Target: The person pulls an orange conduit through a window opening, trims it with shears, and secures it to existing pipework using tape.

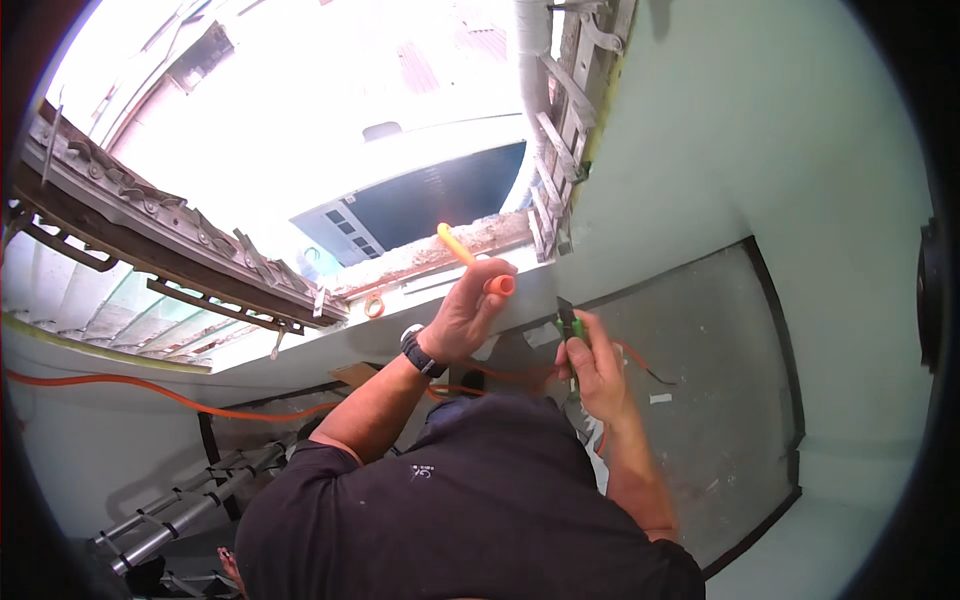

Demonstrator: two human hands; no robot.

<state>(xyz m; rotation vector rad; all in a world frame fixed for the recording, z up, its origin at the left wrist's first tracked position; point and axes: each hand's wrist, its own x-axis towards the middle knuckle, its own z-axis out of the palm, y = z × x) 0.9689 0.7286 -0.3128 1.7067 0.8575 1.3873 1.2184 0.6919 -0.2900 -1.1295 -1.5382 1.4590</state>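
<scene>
By the window ledge (487,236), your left hand (466,318) pinches an orange tube (457,244) in its grip; your right hand (596,370) curls its grip round a green and black tool (569,322).

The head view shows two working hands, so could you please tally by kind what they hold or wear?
Orange tube, in the left hand: 1
Green-and-black hand tool, in the right hand: 1
Dark-strapped wristwatch, on the left wrist: 1
Total: 3
</scene>
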